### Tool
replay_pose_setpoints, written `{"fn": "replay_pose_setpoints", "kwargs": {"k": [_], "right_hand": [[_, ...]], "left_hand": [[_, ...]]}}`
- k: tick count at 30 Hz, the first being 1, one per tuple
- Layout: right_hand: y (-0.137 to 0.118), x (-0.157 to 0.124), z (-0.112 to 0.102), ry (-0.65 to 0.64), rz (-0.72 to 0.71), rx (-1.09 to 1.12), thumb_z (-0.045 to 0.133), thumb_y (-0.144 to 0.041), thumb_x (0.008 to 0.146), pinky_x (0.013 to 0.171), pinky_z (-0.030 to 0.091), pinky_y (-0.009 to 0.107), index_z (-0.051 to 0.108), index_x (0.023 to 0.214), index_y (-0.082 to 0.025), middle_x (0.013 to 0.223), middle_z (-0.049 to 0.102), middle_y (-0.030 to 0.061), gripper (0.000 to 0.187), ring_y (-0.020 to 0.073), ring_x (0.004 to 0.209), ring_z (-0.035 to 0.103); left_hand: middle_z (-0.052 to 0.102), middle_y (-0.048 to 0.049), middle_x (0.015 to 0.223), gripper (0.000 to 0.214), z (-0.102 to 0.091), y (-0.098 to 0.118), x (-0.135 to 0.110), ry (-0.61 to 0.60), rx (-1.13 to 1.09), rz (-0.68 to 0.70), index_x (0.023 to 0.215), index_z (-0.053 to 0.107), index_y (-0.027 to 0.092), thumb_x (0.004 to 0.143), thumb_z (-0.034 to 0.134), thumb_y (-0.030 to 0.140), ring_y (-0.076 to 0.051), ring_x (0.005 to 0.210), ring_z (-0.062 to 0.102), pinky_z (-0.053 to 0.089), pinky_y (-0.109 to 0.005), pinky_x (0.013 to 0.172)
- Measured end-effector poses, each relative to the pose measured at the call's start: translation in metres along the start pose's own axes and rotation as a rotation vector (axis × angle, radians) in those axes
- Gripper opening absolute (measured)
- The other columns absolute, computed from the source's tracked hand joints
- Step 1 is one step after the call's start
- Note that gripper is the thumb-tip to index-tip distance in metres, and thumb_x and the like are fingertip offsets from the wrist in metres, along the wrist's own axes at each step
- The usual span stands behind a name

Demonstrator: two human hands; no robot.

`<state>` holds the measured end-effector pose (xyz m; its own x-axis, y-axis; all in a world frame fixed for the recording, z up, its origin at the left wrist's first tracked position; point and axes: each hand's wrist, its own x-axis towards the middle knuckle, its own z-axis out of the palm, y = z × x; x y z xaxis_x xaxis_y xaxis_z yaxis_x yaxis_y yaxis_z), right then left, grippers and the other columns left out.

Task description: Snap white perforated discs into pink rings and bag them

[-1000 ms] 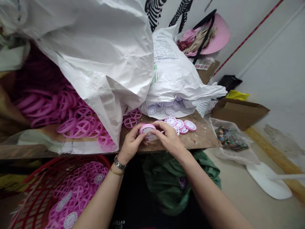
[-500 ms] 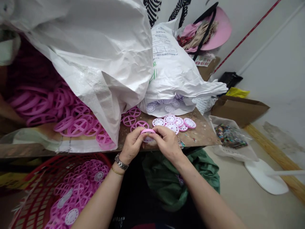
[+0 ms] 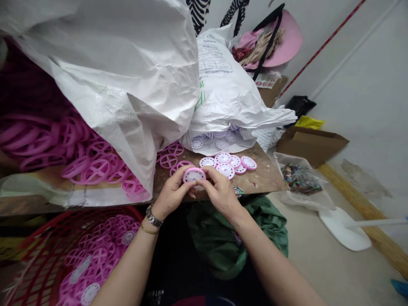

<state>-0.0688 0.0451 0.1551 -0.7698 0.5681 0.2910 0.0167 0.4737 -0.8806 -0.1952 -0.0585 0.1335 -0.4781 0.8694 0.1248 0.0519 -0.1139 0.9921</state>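
The left hand (image 3: 172,190) and the right hand (image 3: 220,189) are pinching one pink and white disc (image 3: 194,173) between them, thumbs on the near side. The disc is just above the front edge of the table (image 3: 269,176), near the middle of that edge. If one thumb pushes harder than the other, the disc could tip and pop out. Being so near the front edge, it could then drop onto the green cloth (image 3: 216,250) below.

Beyond the right hand, finished-looking discs (image 3: 225,171) sit in a loose pile toward the table's right end. Some lean on others, so a bump from the knuckles could make them slide. On the other side, loose pink rings (image 3: 168,161) lie near the big white sack (image 3: 127,68). If the sack sags, it could push them about.

The fingers behind the disc are mostly hidden, and so is its back, so I can't tell if the white part sits flat all around. The left hand covers part of a ring. Deep inside the sack it is too dark to see much. The red basket (image 3: 33,265) is cut off at the bottom.
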Motion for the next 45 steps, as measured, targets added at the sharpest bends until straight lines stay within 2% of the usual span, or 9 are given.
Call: {"fn": "replay_pose_setpoints", "kwargs": {"k": [6,10,15,20,26,31,37,41,45], "right_hand": [[-0.001,-0.002,0.001,0.028,0.014,0.006,0.055,-0.021,0.084,0.076,0.044,0.027,0.063,0.092,-0.021,0.084,0.066,-0.0007,0.011,0.0166,0.08,0.059],[0.0,0.008,-0.017,-0.001,0.011,-0.036,0.054,-0.027,0.087,0.081,0.044,0.028,0.066,0.099,-0.022,0.092,0.068,0.0005,0.017,0.018,0.087,0.061],[0.006,0.029,-0.054,0.074,0.146,-0.346,0.053,-0.029,0.088,0.076,0.043,0.029,0.064,0.106,-0.018,0.091,0.069,0.0049,0.024,0.0208,0.086,0.062],[0.007,0.044,-0.069,-0.021,0.27,-0.717,0.052,-0.028,0.09,0.072,0.04,0.029,0.066,0.1,-0.017,0.09,0.07,0.0077,0.021,0.0224,0.084,0.062],[0.009,0.066,-0.079,-0.011,0.267,-0.916,0.052,-0.036,0.093,0.078,0.042,0.03,0.069,0.106,-0.017,0.105,0.069,0.0115,0.029,0.025,0.098,0.062],[0.03,0.098,-0.081,-0.032,0.314,-1.066,0.049,-0.045,0.094,0.085,0.044,0.034,0.065,0.118,-0.015,0.118,0.064,0.0164,0.042,0.0288,0.107,0.06],[0.053,0.119,-0.068,-0.119,0.35,-1.167,0.049,-0.049,0.091,0.081,0.047,0.035,0.071,0.106,-0.011,0.107,0.069,0.0198,0.046,0.0311,0.102,0.064],[0.054,0.118,-0.069,-0.062,0.34,-1.197,0.042,-0.027,0.094,0.079,0.046,0.033,0.071,0.105,-0.011,0.103,0.07,0.0208,0.035,0.0293,0.098,0.066],[0.042,0.109,-0.081,0.081,0.263,-1.112,0.045,-0.028,0.093,0.076,0.045,0.033,0.07,0.102,-0.015,0.097,0.071,0.0162,0.029,0.0279,0.093,0.066]], "left_hand": [[0.066,-0.0054,0.105,0.047,0.001,-0.006,-0.004,0.017,0.066,0.025,0.129,0.054,0.027,0.083,0.062,0.03,-0.012,0.057,0.061,0.056,-0.026,0.052],[0.059,-0.0081,0.127,0.047,-0.001,-0.002,-0.003,0.041,0.31,0.198,0.134,0.05,0.026,0.087,0.058,0.032,-0.019,0.09,0.064,0.055,-0.03,0.076],[0.06,-0.0122,0.116,0.04,-0.007,0.001,0.001,0.295,0.746,0.391,0.127,0.055,0.018,0.091,0.055,0.034,-0.026,0.109,0.054,0.042,-0.042,0.098],[0.056,-0.0191,0.115,0.056,-0.006,-0.001,0.007,0.377,1.175,0.281,0.126,0.055,0.01,0.084,0.062,0.045,-0.034,0.106,0.05,0.041,-0.047,0.093],[0.057,-0.0188,0.106,0.07,0.002,0.001,0.015,0.378,1.371,0.164,0.118,0.061,0.011,0.072,0.066,0.064,-0.036,0.097,0.051,0.043,-0.046,0.082],[0.058,-0.0169,0.11,0.065,0.008,0.006,0.022,0.343,1.472,0.07,0.12,0.059,0.012,0.077,0.063,0.061,-0.035,0.102,0.05,0.044,-0.045,0.079],[0.06,-0.0137,0.114,0.049,0.007,0.006,0.021,0.312,1.461,0.102,0.122,0.058,0.015,0.084,0.061,0.044,-0.033,0.107,0.049,0.044,-0.046,0.083],[0.06,-0.0143,0.114,0.051,0.003,0.002,0.021,0.362,1.358,0.192,0.126,0.055,0.013,0.084,0.063,0.04,-0.033,0.104,0.052,0.045,-0.047,0.087],[0.057,-0.016,0.123,0.056,-0.003,-0.004,0.018,0.396,1.099,0.421,0.132,0.047,0.012,0.085,0.063,0.037,-0.03,0.113,0.052,0.043,-0.046,0.098]]}}
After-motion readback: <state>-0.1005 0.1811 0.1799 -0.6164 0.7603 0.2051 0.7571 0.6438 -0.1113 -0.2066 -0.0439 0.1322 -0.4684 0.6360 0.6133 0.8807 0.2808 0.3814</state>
